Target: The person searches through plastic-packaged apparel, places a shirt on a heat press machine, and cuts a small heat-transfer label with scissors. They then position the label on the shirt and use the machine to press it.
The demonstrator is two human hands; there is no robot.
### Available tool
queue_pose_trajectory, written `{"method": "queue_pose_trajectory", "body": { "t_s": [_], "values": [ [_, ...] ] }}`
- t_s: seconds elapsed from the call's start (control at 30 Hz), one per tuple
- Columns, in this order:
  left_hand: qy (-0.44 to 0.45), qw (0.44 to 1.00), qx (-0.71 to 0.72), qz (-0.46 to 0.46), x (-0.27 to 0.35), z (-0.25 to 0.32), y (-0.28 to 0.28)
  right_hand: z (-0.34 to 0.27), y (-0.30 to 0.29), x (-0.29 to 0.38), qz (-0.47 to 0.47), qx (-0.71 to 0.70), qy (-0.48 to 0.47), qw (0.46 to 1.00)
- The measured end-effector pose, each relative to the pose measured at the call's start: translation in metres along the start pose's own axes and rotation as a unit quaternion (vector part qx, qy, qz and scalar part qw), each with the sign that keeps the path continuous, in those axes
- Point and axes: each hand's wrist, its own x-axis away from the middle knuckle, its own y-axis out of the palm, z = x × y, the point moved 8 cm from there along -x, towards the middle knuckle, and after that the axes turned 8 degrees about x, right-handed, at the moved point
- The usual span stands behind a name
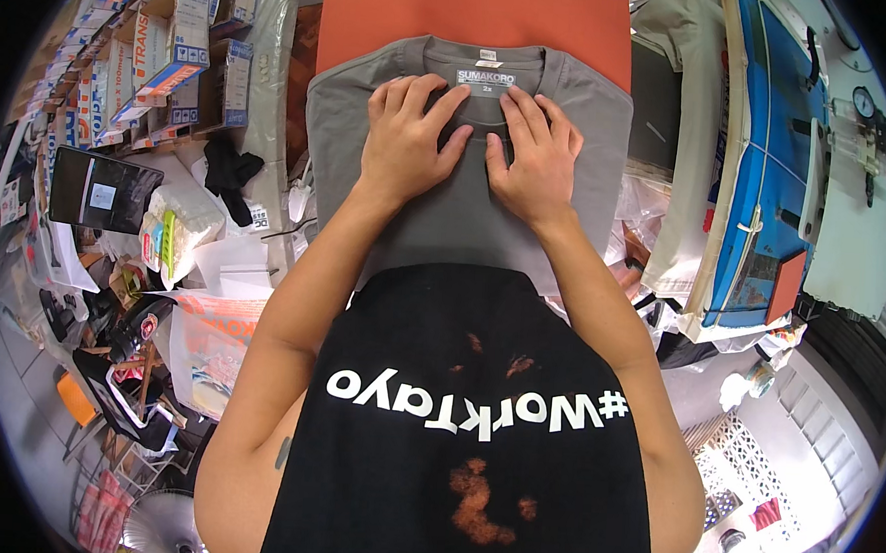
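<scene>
A grey T-shirt [430, 227] lies spread over an orange-red board [479, 12], its neckline at the far end and its lower part running towards my body. Inside the collar a printed neck label and a small sewn tag show. My left hand [412, 140] rests on the shirt left of the neckline, fingertips at the collar's edge beside the label. Mirroring it on the right, my right hand [536, 154] touches the collar with its fingertips. Both hands have their fingers somewhat apart, and whether they pinch the fabric cannot be told.
Cardboard boxes [177, 45] are stacked at the far left, above a dark tablet or phone [105, 190] and a black cloth [230, 175]. On the right stands a blue panel [764, 173] near a machine with a pressure gauge [863, 102]. A fan [174, 529] is at lower left.
</scene>
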Motion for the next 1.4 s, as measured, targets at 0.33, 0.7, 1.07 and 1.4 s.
{"method": "queue_pose_trajectory", "body": {
  "t_s": [0.33,0.7,1.07,1.4],
  "values": [
    [-0.005,1.0,-0.003,-0.004,0.0,0.002,-0.001,0.0,0.0,0.0,0.004,-0.003,0.002,1.0],
    [-0.025,0.999,-0.042,0.025,-0.023,-0.001,0.005,0.002,-0.001,-0.028,0.013,-0.02,0.05,0.998],
    [-0.156,0.965,0.038,0.207,0.089,-0.064,-0.129,0.295,-0.349,0.146,0.389,0.379,0.321,0.776],
    [-0.363,0.908,0.122,0.172,0.255,-0.093,-0.107,0.37,-0.314,0.161,0.055,0.276,0.513,0.811]
  ]
}}
